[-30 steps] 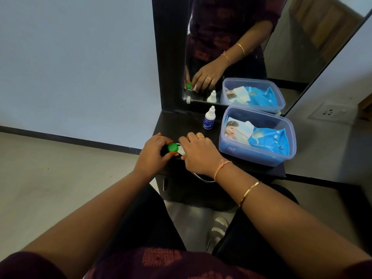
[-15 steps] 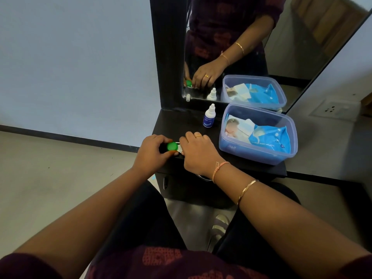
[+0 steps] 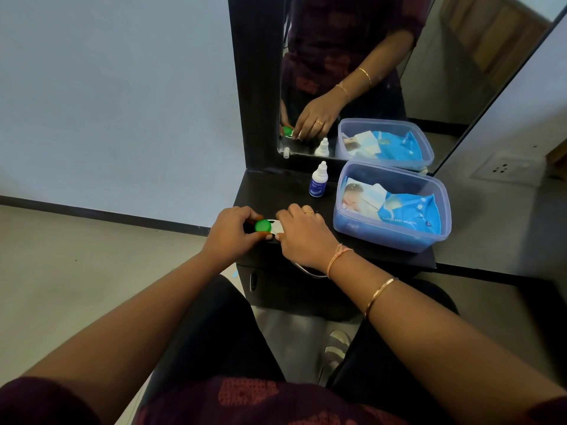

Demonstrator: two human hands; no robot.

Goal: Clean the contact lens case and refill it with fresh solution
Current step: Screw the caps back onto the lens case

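Note:
The contact lens case is white with a green cap and rests near the front left of the dark dresser top. My left hand wraps its fingers around the green cap. My right hand grips the white right half of the case and hides most of it. A small white solution bottle with a blue label stands upright farther back by the mirror, apart from both hands.
A clear blue plastic tub holding a blue wipes pack fills the right side of the top. A mirror rises behind. A wall socket sits on the right wall. A drawer handle lies under my right wrist.
Both hands stay on the case at the same spot. My left fingers have shifted slightly around the green cap.

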